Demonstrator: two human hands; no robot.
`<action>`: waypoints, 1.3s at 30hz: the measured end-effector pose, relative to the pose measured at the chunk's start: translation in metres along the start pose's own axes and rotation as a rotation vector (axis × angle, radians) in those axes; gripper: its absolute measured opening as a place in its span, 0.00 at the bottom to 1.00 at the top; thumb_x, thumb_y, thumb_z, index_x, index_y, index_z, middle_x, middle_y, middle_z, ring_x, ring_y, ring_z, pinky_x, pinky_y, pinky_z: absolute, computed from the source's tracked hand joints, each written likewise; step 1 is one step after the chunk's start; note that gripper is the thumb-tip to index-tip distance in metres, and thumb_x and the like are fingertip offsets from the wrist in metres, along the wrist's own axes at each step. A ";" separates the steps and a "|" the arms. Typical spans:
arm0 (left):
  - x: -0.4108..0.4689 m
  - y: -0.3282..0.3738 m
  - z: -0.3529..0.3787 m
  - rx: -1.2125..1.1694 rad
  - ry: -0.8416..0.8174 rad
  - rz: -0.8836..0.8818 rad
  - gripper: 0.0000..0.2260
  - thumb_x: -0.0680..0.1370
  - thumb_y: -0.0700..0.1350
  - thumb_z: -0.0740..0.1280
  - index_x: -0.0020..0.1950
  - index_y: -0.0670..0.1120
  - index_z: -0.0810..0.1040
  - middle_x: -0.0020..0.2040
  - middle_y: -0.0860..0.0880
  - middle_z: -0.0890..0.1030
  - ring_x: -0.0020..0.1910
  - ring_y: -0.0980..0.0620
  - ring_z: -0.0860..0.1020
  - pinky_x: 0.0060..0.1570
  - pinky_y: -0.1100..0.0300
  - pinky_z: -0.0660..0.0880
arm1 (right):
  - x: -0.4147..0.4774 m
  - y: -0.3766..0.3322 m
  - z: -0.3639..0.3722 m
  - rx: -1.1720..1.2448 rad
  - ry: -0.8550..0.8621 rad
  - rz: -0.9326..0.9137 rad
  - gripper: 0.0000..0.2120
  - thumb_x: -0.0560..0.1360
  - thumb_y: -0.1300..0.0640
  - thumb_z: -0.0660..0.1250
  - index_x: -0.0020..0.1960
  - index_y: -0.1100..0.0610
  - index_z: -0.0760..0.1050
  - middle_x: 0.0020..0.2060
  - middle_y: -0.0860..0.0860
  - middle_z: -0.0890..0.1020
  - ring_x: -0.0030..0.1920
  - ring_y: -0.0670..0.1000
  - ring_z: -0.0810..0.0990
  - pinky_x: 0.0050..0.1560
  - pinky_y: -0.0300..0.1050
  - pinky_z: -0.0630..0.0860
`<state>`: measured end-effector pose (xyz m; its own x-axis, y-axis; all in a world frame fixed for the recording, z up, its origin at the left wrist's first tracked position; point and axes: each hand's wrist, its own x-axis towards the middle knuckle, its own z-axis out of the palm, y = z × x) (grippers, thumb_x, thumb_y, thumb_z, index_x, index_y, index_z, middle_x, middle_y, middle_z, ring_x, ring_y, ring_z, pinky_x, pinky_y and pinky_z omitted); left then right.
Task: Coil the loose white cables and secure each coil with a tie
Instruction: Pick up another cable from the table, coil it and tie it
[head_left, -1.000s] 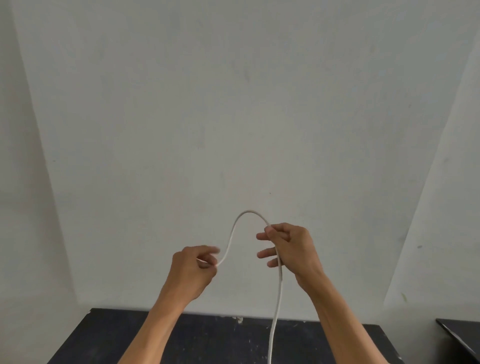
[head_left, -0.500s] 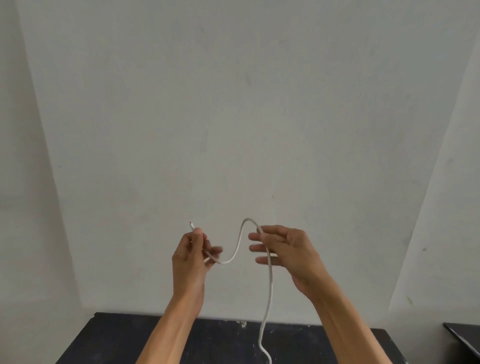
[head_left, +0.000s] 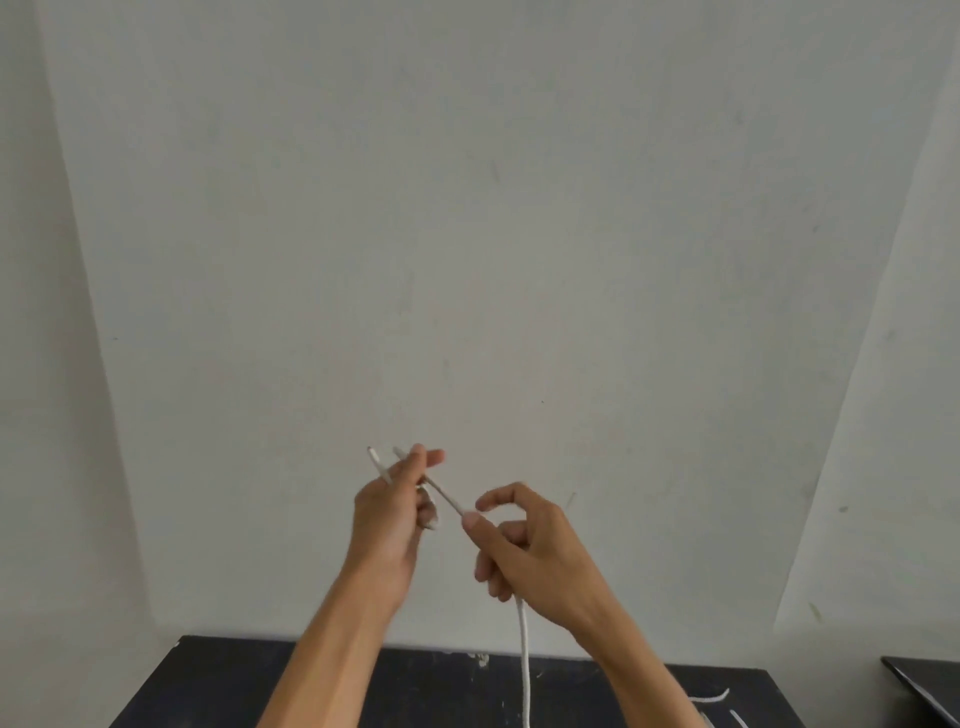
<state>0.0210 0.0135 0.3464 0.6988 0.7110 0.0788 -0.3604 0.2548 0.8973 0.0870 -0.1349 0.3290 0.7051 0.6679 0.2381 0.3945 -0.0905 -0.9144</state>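
A white cable (head_left: 523, 660) hangs from my hands down past the black table's (head_left: 218, 686) edge. My left hand (head_left: 392, 512) is raised in front of the wall and grips the cable near its end; a short tip sticks up above the fingers, and a second strand crosses beside it. My right hand (head_left: 524, 545) is close to the left hand, lower and to the right. Its thumb and forefinger pinch the short taut stretch running between both hands. The rest of the cable passes through the right palm and drops straight down.
A pale wall fills most of the view. Short white pieces (head_left: 709, 697) lie on the black table at the lower right. The corner of another dark surface (head_left: 930, 680) shows at the right edge.
The wide loop between my hands has closed. My right hand moved down and left toward the left hand, and the cable between them is now short and taut.
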 end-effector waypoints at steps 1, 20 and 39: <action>0.005 0.007 -0.006 -0.054 0.011 -0.005 0.12 0.82 0.46 0.66 0.47 0.40 0.83 0.33 0.50 0.68 0.26 0.58 0.67 0.27 0.64 0.67 | -0.004 0.005 -0.004 0.043 -0.033 0.003 0.07 0.82 0.49 0.70 0.55 0.52 0.81 0.33 0.52 0.86 0.29 0.47 0.80 0.35 0.40 0.78; -0.005 0.006 0.009 0.265 -0.104 -0.021 0.18 0.86 0.50 0.55 0.55 0.46 0.83 0.38 0.50 0.79 0.36 0.55 0.78 0.35 0.63 0.76 | -0.008 0.001 0.048 -0.207 0.411 -0.535 0.07 0.80 0.56 0.73 0.46 0.55 0.89 0.27 0.48 0.82 0.25 0.51 0.73 0.25 0.43 0.68; 0.003 0.064 -0.039 -0.405 -0.255 -0.247 0.19 0.84 0.48 0.54 0.33 0.49 0.64 0.24 0.55 0.57 0.25 0.57 0.48 0.20 0.64 0.47 | -0.024 0.032 0.000 -0.145 -0.243 -0.118 0.13 0.79 0.41 0.71 0.46 0.50 0.85 0.36 0.42 0.83 0.40 0.41 0.79 0.49 0.38 0.79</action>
<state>-0.0238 0.0575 0.3874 0.9026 0.4291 0.0348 -0.3407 0.6624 0.6672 0.0825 -0.1540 0.2943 0.4949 0.8355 0.2388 0.5575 -0.0945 -0.8248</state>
